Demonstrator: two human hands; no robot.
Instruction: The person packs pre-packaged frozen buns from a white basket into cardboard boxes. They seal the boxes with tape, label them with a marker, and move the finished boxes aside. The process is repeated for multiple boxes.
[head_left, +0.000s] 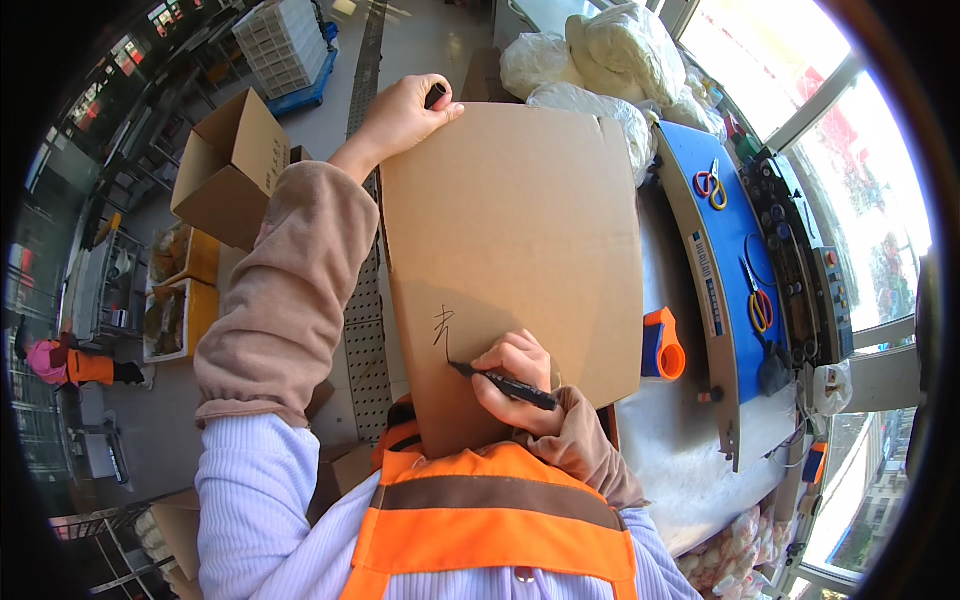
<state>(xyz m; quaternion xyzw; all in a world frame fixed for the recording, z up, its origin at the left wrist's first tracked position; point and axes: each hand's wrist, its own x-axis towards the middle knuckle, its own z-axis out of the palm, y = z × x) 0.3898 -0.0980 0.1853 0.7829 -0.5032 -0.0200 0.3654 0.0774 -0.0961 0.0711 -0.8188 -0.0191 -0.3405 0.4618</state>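
A large cardboard box (517, 202) lies before me with a broad flat face up. In my right hand (517, 375) is a black marker pen (521, 391), its tip touching the cardboard near the box's near left part. Dark handwritten strokes (443, 326) run down to that tip. At the far left corner, my left hand (409, 112) rests its thumb and fingers on the box edge. A black pen cap (435, 95) is held in the same hand.
Right of the box stand an orange-and-blue tape dispenser (663, 345) and a blue-belted sealing machine (720, 225) with two pairs of scissors (759, 300). Filled plastic bags (622, 56) lie beyond. To the left are an open carton (229, 165), foam crates (180, 319) and another person (75, 364).
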